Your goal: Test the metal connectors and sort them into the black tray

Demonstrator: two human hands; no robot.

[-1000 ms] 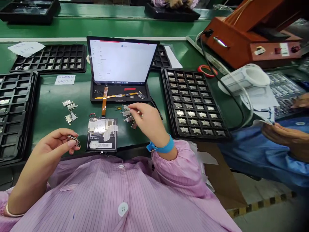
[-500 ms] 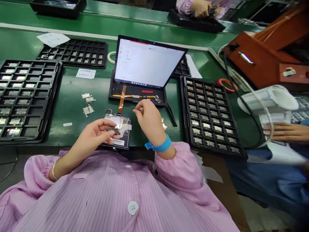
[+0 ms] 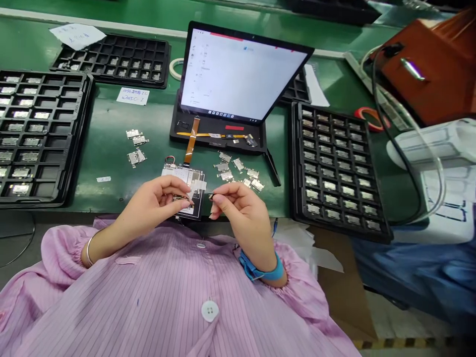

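Observation:
My left hand (image 3: 154,203) is closed over the test board, its thumb and fingers pinching a small circuit module (image 3: 182,199) that is partly hidden. To its right, my right hand (image 3: 243,213) holds a tiny dark piece (image 3: 211,197) between thumb and fingertips, too small to name. A gap separates the two sets of fingertips. Under them lies the flat test board (image 3: 199,204) with clear tape on it. An orange ribbon cable (image 3: 191,146) runs from it to the open tablet screen (image 3: 238,74). Several silvery modules (image 3: 224,168) lie loose behind my right hand.
Black compartment trays with modules stand at left (image 3: 76,144) and right (image 3: 294,163); another tray (image 3: 158,54) lies at the back. More loose modules (image 3: 137,156) and a handwritten label (image 3: 133,96) are on the left. An orange machine (image 3: 420,74) and hanging tubes occupy the right.
My right hand has come down and toward me from above the board, uncovering the loose modules. My left hand stays over the board with its module. The whole view has shifted slightly.

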